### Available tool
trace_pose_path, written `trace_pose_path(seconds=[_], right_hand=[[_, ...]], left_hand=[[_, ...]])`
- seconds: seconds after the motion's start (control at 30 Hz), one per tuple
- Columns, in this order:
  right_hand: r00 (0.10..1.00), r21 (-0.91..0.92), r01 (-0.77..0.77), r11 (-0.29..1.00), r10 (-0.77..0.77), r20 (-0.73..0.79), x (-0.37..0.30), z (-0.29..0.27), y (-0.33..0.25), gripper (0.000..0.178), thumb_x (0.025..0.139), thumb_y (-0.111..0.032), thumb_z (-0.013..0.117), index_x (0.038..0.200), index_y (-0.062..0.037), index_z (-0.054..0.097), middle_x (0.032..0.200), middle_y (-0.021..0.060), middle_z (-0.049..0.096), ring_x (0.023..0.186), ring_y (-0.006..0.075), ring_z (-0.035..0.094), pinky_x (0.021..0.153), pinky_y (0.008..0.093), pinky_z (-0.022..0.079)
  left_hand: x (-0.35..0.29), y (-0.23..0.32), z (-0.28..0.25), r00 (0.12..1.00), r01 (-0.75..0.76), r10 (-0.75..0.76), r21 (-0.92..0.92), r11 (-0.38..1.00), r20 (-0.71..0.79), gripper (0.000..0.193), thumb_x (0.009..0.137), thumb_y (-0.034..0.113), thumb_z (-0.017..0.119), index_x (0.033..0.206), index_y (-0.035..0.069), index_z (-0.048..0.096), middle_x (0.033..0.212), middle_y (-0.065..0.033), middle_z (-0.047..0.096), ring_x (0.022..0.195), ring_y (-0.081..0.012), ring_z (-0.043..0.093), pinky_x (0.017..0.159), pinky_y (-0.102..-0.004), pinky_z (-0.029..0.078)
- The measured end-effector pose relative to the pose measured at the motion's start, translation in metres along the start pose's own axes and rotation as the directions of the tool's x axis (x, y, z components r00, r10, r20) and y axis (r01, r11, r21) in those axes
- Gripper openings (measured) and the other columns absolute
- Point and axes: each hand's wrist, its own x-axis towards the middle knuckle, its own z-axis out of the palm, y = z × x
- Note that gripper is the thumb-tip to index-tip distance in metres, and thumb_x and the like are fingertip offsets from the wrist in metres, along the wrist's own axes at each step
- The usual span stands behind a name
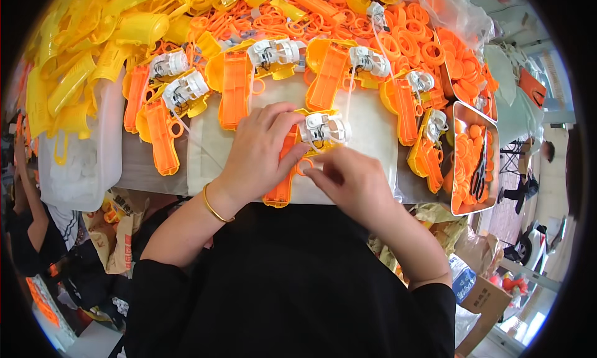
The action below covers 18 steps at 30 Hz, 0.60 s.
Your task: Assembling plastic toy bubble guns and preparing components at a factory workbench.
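Observation:
In front of me, at the table's near edge, lies a toy gun half (283, 187) in yellow and orange, with a white motor unit (324, 129) set in its upper part. My left hand (264, 150) grips it from the left, thumb and fingers closed on its body. Close by on the right, my right hand (357, 181) is slightly blurred, its fingers curled together beside the orange trigger ring (305, 166). Whatever those fingers hold, if anything, is hidden. Beyond my hands, similar toy gun halves (234, 91) lie in a row, several with white motor units and pale strips.
Yellow shells (68, 87) heap over a translucent plastic bin (81, 181) at left. Orange rings and small parts (273, 25) pile up at the back. Right, a metal tray (457, 207) holds orange pieces and black-handled scissors (479, 178). Another person's arm (34, 202) shows far left.

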Motion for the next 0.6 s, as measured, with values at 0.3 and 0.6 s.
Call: trace_pose_path(seconds=[0.3,0.6], right_hand=[[0.982,-0.190,0.088,0.978,-0.053,0.183,-0.021,0.005,0.008,0.031,0.074,-0.017,0.071,0.100,-0.0073,0.056,0.073,0.0073,0.060,0.060,0.0241,0.060,0.052,0.0330,0.049],[0.972,-0.391,-0.117,0.913,0.024,-0.235,-0.025,-0.018,0.066,0.066,0.074,-0.031,0.070,0.129,-0.0093,0.042,0.129,0.0149,0.040,0.117,0.0359,0.039,0.096,0.0478,0.032]], left_hand=[[0.005,0.002,0.002,1.000,0.013,-0.012,-0.020,1.000,0.012,0.038,0.079,0.024,0.065,0.110,0.006,0.052,0.109,-0.0097,0.052,0.098,-0.0287,0.050,0.084,-0.0394,0.039],[0.025,0.008,-0.009,0.998,-0.053,0.047,0.150,0.987,0.044,0.038,0.078,0.013,0.063,0.113,0.005,0.052,0.118,-0.0108,0.051,0.112,-0.0309,0.045,0.097,-0.0416,0.032]])
